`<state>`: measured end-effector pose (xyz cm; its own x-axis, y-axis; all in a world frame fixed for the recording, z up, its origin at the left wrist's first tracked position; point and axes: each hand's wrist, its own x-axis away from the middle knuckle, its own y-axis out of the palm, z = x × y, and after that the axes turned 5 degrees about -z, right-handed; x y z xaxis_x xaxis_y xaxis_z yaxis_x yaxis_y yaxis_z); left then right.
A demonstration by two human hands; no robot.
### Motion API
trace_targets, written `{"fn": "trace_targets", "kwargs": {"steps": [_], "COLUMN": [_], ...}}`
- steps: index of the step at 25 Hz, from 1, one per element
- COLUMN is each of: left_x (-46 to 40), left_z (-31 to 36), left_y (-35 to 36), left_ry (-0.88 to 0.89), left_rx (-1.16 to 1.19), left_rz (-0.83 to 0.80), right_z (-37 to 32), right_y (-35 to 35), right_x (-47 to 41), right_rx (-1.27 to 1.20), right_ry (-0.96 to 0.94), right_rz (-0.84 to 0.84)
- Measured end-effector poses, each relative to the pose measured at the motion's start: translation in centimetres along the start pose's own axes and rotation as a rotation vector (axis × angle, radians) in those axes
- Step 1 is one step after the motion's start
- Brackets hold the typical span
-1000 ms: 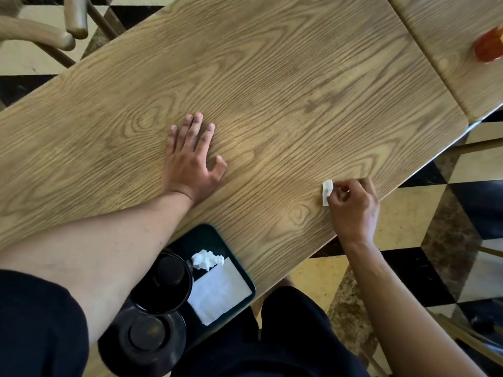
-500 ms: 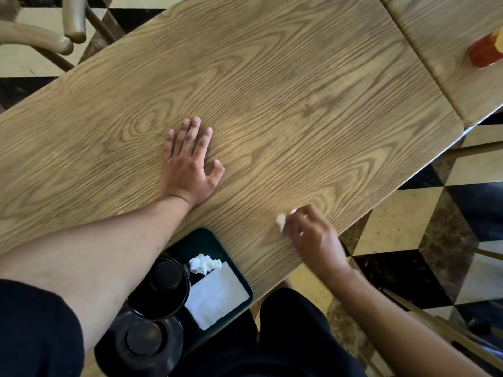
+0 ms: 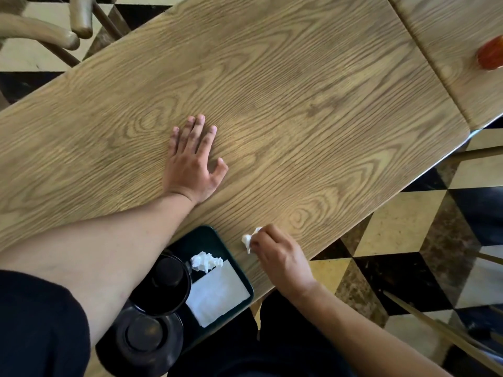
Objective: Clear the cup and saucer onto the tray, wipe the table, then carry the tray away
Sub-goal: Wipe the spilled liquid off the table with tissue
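Saucer (image 3: 141, 338) and cup (image 3: 160, 284), both black, on dark tray (image 3: 209, 236) at table's (image 3: 299, 91) near edge. Left hand (image 3: 192, 165) flat on table, fingers spread. On tray beside cup: crumpled tissue (image 3: 205, 262), flat napkin (image 3: 217, 293). Right hand (image 3: 280, 258) pinching small white wad (image 3: 249, 239) on table, just beside tray.

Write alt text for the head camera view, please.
The right hand pinches a small white tissue on the wooden table, beside a dark tray holding a black cup and saucer. The left hand lies flat on the table.
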<state>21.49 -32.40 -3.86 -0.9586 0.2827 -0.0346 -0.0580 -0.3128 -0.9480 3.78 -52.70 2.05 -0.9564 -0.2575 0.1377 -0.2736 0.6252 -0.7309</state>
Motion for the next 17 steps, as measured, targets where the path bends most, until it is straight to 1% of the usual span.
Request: {"fn": "trace_targets", "kwargs": {"steps": [1,2,3,4,6,7,8,9,10,11,13,14,15,16,17], "left_x": [0.0,0.0,0.0,-0.1,-0.1,-0.1,-0.1,-0.1,-0.1,-0.1,-0.1,-0.1,0.0,0.0,0.0], "left_z": [0.0,0.0,0.1,0.1,0.0,0.0,0.0,0.1,0.0,0.0,0.0,-0.1,-0.1,-0.1,-0.1], "left_y": [0.0,0.0,0.0,0.0,0.1,0.1,0.1,0.1,0.1,0.1,0.2,0.2,0.2,0.2,0.2], "left_ry": [-0.001,-0.002,-0.007,-0.015,-0.018,-0.015,-0.013,-0.013,-0.015,-0.014,-0.007,-0.006,-0.007,-0.006,-0.006], "left_rx": [0.007,0.015,0.02,0.018,0.003,-0.003,-0.005,-0.002,0.005,0.007,-0.004,-0.007,-0.005,-0.001,0.0], "left_rz": [0.002,0.004,0.004,0.001,-0.007,-0.007,-0.005,-0.002,0.003,0.008,0.009,0.003,-0.001,0.001,0.006], "right_z": [0.4,1.5,3.0,4.6,7.4,8.1,8.2,7.2,5.7,3.6,0.1,-0.7,-0.4,1.0,2.8], "right_y": [-0.4,-1.4,-2.8,-4.6,-8.4,-9.5,-9.4,-8.2,-6.5,-4.4,-0.6,0.3,0.2,-0.8,-2.2], "right_x": [0.2,-0.4,-1.9,-4.0,-8.6,-10.2,-10.9,-10.8,-10.0,-8.3,-3.8,-1.5,0.0,0.2,-0.3], "right_rx": [0.019,0.045,0.068,0.09,0.076,0.053,0.03,0.03,0.032,0.025,-0.005,-0.017,-0.006,0.015,0.05], "right_ry": [-0.039,-0.048,-0.014,0.077,0.398,0.551,0.653,0.666,0.6,0.47,0.173,0.073,0.007,-0.016,0.021], "right_rz": [-0.038,-0.032,0.034,0.139,0.379,0.462,0.511,0.532,0.517,0.451,0.2,0.087,0.012,-0.011,0.035]}}
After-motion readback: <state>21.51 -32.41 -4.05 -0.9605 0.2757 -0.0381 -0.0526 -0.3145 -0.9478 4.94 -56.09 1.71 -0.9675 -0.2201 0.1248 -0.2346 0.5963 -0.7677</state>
